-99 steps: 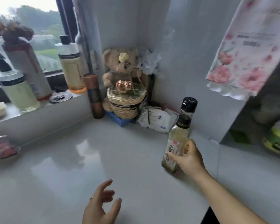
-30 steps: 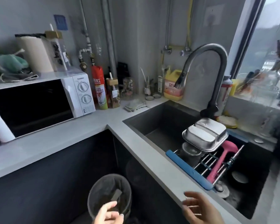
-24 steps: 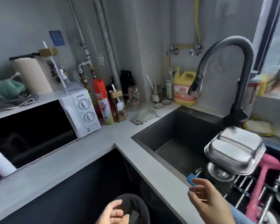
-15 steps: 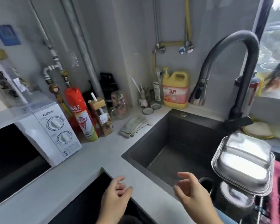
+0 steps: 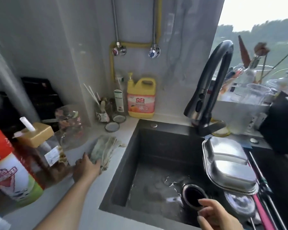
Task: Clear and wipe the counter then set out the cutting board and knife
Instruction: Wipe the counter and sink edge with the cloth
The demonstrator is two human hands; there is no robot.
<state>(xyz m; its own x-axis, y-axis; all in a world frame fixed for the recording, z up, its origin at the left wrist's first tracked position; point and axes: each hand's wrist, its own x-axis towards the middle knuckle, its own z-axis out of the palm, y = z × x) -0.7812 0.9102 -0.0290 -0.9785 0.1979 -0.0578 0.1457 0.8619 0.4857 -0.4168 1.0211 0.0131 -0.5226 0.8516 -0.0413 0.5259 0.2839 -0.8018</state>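
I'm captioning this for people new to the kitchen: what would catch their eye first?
Probably the bright yellow detergent jug against the back wall, behind the dark sink with its tall black faucet arching over it. Next, the left hand laid on the folded cloth on the counter left of the sink, and the shiny steel tray at the sink's right side.

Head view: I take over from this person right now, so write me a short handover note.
Left hand: touches the near end of the folded cloth, grip unclear.
Right hand: loosely curled, empty, over the sink front.
Cloth lies on the counter left of the sink.
Cutting board and knife: not in view.
Done: no wiping shown yet.
Left: wipe the counter, set out board and knife.
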